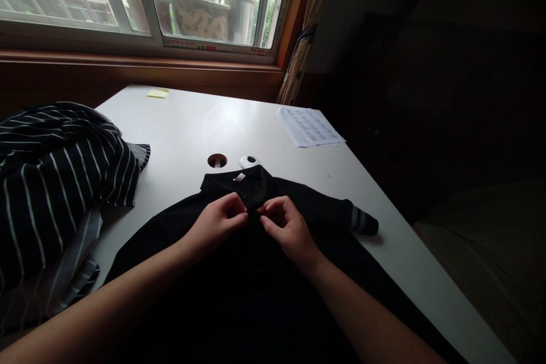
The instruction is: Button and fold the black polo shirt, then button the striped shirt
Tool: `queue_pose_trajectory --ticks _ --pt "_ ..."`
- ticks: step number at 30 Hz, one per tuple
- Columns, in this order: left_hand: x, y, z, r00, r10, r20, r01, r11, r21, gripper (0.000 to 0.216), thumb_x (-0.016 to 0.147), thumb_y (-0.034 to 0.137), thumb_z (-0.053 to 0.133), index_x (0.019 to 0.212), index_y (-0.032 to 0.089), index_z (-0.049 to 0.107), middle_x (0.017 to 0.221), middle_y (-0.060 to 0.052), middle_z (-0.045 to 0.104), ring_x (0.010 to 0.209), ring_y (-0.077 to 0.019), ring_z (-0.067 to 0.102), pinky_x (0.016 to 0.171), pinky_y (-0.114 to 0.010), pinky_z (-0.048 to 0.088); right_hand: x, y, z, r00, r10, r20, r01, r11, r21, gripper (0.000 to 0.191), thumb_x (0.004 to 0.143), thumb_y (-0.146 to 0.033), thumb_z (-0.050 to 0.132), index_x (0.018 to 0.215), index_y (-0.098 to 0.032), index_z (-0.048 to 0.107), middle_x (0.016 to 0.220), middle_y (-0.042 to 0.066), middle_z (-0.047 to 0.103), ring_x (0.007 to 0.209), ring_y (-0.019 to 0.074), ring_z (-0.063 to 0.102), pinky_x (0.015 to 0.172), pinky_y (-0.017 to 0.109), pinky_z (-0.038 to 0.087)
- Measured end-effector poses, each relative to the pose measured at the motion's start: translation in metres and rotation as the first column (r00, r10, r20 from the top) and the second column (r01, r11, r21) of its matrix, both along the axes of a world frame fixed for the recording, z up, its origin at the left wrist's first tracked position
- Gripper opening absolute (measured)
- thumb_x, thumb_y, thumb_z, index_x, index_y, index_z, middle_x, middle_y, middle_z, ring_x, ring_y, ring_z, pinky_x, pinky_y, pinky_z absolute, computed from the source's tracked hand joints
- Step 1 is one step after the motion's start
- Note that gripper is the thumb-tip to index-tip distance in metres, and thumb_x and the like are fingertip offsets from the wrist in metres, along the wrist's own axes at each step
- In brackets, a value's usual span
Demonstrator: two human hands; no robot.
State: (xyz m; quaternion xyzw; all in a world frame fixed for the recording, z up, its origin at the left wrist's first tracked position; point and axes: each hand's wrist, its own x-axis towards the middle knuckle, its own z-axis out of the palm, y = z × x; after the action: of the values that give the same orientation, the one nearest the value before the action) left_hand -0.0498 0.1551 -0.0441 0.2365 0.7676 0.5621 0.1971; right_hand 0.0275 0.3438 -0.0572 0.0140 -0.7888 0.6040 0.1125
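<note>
A black collared shirt (pixel 256 273) lies spread on the white table, its collar (pixel 222 182) toward the window and a small white label inside the neck. My left hand (pixel 222 219) pinches the shirt front just below the collar, thumb against forefinger. Close beside it, my right hand (pixel 288 227) pinches the other edge of the same opening. A small button seems to show by the left fingertips; the dark cloth hides the rest. The sleeve (pixel 328 205) with grey bands at its cuff reaches out to the right.
Black-and-white striped cloth (pixel 55 182) is heaped at the left. On the white table (pixel 183 125) are a cable hole (pixel 217 160), its round cover (pixel 249 161), a yellow sticky note (pixel 157 92) and printed sheets (pixel 310 127). A window (pixel 205 5) and a curtain (pixel 305 40) stand behind.
</note>
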Motion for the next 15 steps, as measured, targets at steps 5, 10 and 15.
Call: queue_pose_trajectory --ticks 5,10,15 --pt "-0.0009 -0.0007 -0.0006 1.000 0.001 -0.011 -0.001 1.000 0.002 0.014 0.080 0.032 0.065 0.082 0.019 0.062 0.080 -0.001 0.066 0.076 -0.0180 0.061 0.068 -0.027 0.047 -0.0001 -0.0011 0.0076 0.999 0.038 -0.038 -0.031 0.982 0.185 0.007 0.086 -0.023 0.066 0.093 -0.023 0.064 0.095 0.003 0.065 0.087 0.0183 0.064 0.077 0.031 0.053" --pt "-0.0011 -0.0011 -0.0024 1.000 0.008 0.014 -0.008 1.000 0.028 0.014 0.081 0.032 0.065 0.084 0.019 0.062 0.082 -0.001 0.067 0.077 -0.0181 0.062 0.070 -0.028 0.047 -0.0008 -0.0021 0.0092 0.997 0.047 -0.066 -0.030 0.969 0.246 0.012 0.086 -0.023 0.068 0.098 -0.025 0.070 0.096 0.003 0.064 0.086 0.0180 0.064 0.075 0.030 0.053" --pt "-0.0006 -0.0003 0.0017 0.997 0.030 0.077 -0.034 0.998 0.058 0.016 0.080 0.033 0.066 0.082 0.018 0.061 0.080 0.000 0.066 0.076 -0.0177 0.062 0.070 -0.028 0.047 -0.0009 -0.0008 0.0083 0.991 0.039 -0.127 -0.007 0.969 0.246 0.011 0.085 -0.023 0.071 0.094 -0.028 0.075 0.097 0.004 0.066 0.092 0.0198 0.065 0.083 0.034 0.054"
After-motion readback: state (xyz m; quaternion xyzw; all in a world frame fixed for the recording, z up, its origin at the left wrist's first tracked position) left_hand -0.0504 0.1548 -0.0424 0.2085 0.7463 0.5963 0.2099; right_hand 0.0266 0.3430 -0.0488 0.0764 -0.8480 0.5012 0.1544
